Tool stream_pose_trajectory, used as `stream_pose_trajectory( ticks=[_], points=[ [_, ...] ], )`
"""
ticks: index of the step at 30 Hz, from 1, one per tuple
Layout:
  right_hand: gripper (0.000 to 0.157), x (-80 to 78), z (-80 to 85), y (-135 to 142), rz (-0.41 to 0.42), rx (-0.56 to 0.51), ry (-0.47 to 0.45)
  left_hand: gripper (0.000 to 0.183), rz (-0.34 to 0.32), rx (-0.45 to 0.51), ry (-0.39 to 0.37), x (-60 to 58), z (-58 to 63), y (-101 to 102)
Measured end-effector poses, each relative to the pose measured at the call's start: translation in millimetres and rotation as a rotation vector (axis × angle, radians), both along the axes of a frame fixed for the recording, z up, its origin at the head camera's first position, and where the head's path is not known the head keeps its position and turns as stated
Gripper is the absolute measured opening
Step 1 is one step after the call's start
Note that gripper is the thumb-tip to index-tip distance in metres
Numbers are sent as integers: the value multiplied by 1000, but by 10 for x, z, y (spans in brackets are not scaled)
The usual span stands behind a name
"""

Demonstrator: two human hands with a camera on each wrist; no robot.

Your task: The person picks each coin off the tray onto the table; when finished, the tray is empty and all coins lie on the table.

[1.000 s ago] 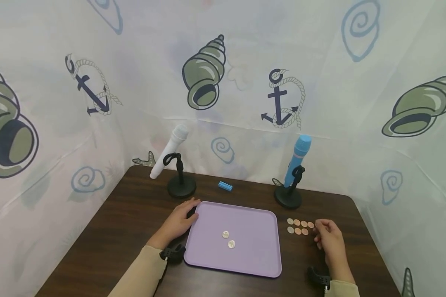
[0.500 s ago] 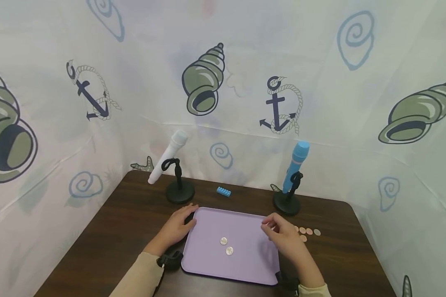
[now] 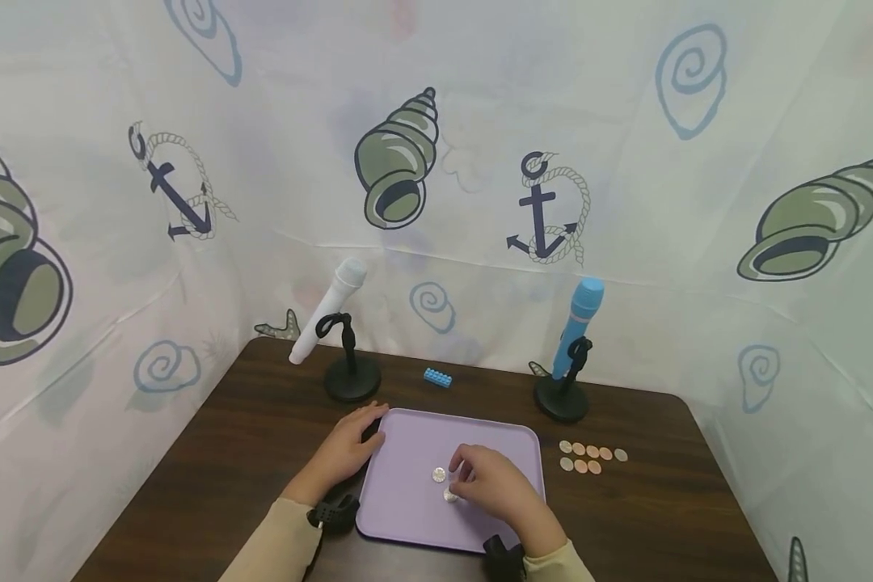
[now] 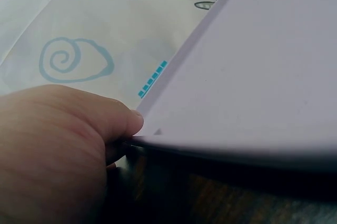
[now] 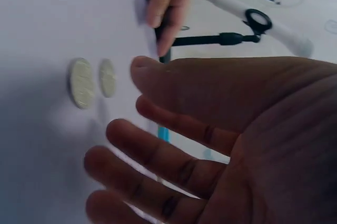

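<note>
A lilac tray [image 3: 400,513] lies on the table with two silver coins [image 3: 439,475] near its middle. My left hand [image 3: 343,444] holds the tray's far left side. In the left wrist view its thumb [image 4: 131,121] lies at the rim of the tray [image 4: 226,77], with the other fingers mostly hidden. Over the tray hovers my right hand [image 3: 493,483], its fingers loosely bent close to the nearer coin. The right wrist view has both coins [image 5: 82,83] just beyond its thumb and fingertips [image 5: 142,63], with nothing held between them.
Right of the tray, several copper and silver coins [image 3: 592,451] lie in two rows. Behind stand a white microphone [image 3: 327,311] and a blue microphone [image 3: 577,323], each on a black stand. Between them sits a small blue toy brick [image 3: 437,377]. A printed cloth backs the dark table [image 3: 211,469].
My right hand has swung left from the coin rows to over the two coins on the tray. A silver coin now shows at the upper row's right end. My left hand has stayed put.
</note>
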State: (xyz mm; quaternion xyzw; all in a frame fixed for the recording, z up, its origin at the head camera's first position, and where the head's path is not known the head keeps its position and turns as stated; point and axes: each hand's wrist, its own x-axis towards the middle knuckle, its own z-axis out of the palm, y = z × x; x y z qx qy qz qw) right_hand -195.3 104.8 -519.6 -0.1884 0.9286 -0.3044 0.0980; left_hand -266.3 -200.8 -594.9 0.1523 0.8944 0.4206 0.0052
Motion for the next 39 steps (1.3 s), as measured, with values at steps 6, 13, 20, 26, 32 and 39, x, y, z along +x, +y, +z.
stream_pose_trajectory(
  ticks=[6,13,20,26,32,39],
  points=[
    [33,11,-76,-60,31,72,36,54,-7,0,-9,0,-21,1],
    [35,18,-135,-184,27,83,56,54,-14,-21,2,-1,-34,-41],
    [30,14,-181,-204,-9,137,99,54,-8,-15,6,2,-61,-39],
    [26,-18,-200,-155,-43,173,98,55,-22,-15,15,-35,-41,-26],
    [26,-46,-178,-138,-39,146,49,55,-12,-21,11,-46,-46,-35],
    [27,-36,-175,-97,-29,119,38,55,-16,-16,11,-45,-28,-19]
  ],
)
